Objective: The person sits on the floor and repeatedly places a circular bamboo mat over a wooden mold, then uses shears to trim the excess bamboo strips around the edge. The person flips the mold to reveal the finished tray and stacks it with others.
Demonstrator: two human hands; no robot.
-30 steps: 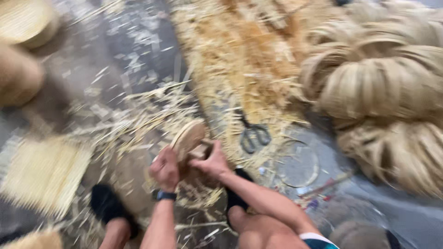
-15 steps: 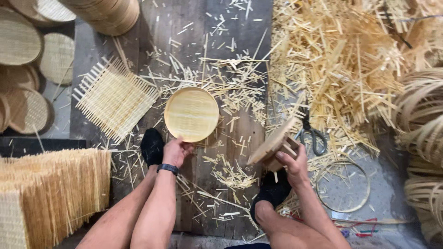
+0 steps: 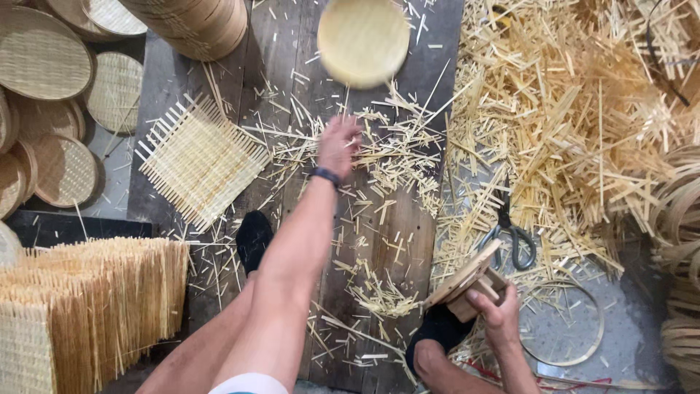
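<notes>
My left hand (image 3: pixel 337 146) is stretched forward over the dark wooden boards (image 3: pixel 379 241), fingers apart and holding nothing. Just beyond it a round woven bamboo tray (image 3: pixel 363 40) appears blurred, apart from the hand. My right hand (image 3: pixel 496 310) is low at the right, shut on a wooden block tool (image 3: pixel 467 281) held tilted near my right foot. A square woven bamboo mat (image 3: pixel 200 160) lies flat to the left of my left hand.
Stacks of round woven trays (image 3: pixel 44 58) fill the upper left, and a tall stack (image 3: pixel 197 25) stands at the top. A pile of square mats (image 3: pixel 80 306) stands lower left. Scissors (image 3: pixel 514 237), a bamboo ring (image 3: pixel 561 325), strip offcuts (image 3: pixel 576 109) and coiled bamboo hoops (image 3: pixel 678 211) lie on the right.
My left hand has let go of the round tray and reached forward; the tray has moved away toward the stack. My right hand keeps hold of the wooden block.
</notes>
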